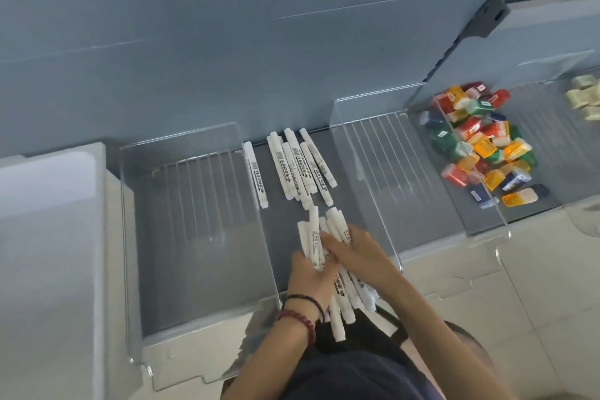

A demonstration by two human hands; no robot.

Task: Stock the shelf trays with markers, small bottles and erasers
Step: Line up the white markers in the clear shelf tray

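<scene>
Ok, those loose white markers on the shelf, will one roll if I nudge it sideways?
Probably yes: the loose markers are round, smooth barrels lying flat on the smooth shelf. They look stiff and light. The clear tray wall alongside would likely stop one.

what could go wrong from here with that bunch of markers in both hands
1. The marker bundle fans out at both ends between the left hand and right hand; the low ones appear to hang past the front edge of the shelf and may slip out.
2. Setting it down could knock the loosely piled markers at the back askew.
</scene>
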